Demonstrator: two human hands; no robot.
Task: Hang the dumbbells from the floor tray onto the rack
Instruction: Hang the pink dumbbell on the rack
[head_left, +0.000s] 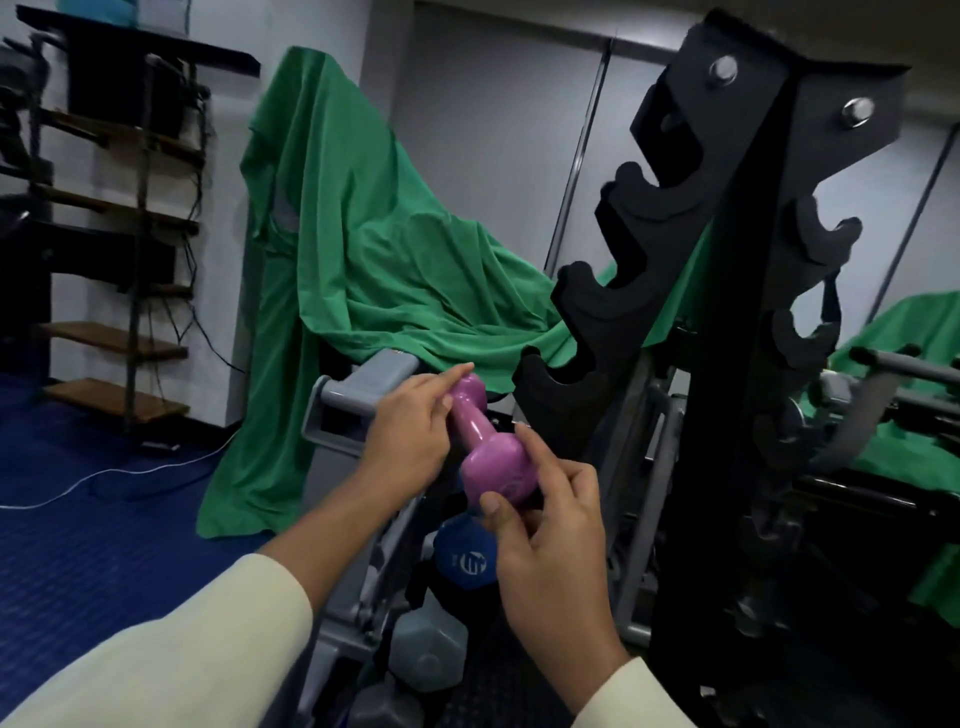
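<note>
Left hand: your left hand (410, 431) grips the pink dumbbell (485, 444) at its far end, fingers curled round the handle, the forefinger stretched along the far head.
Right hand: your right hand (550, 525) pinches the near head of the dumbbell, thumb on its near face, forefinger laid over its right side, the other fingers curled below.
Dumbbell: it lies between your two hands, held in the air, tilted so that the far head sits higher than the near one. It is just left of the rack's lowest hooks and does not rest on any hook.
Rack: the black rack (727, 312) rises to the right of your right hand, its hooks stepping up and away from your hands on both sides of the upright. The hooks in view carry nothing.
Other weights: a blue dumbbell (465, 558) sits just beneath your right hand, and a grey dumbbell (428, 647) lies lower, below your right wrist. What they rest on you cannot tell.
Cloth: a green cloth (363, 249) drapes over something beyond your left hand.
Shelf: a dark shelf (119, 208) stands well to the left of your left hand.
Floor: a blue floor (104, 519) lies below and left of your left arm.
</note>
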